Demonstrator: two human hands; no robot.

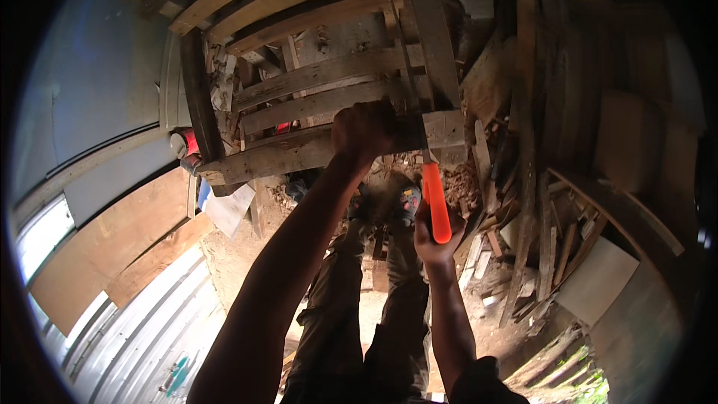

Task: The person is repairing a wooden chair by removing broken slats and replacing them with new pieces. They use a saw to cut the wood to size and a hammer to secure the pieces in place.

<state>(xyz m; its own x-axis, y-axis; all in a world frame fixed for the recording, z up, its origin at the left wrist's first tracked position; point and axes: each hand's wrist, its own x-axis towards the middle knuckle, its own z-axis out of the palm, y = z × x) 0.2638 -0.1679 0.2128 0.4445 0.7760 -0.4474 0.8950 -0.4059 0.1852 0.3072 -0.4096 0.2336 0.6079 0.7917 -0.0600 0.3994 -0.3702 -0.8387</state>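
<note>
My right hand [429, 249] is wrapped round the bright orange handle [434, 198] of a handsaw. Its thin blade [408, 78], seen nearly edge-on, runs away from me across the wooden frame's near plank [299, 149], close to that plank's right end. Just left of the blade, my left hand [363, 129] is closed over the same plank and grips it. The frame is built of several parallel slats [321, 75] between a dark left upright [197, 97] and a wide right board [428, 30]. Whether the blade sits in a cut is hard to see.
Loose boards and scrap wood [550, 247] are heaped on the right, beside a long upright timber [526, 127]. Corrugated metal sheet [142, 322] and plywood [112, 254] line the left. My feet stand below the frame. A red object [188, 140] is by its left corner.
</note>
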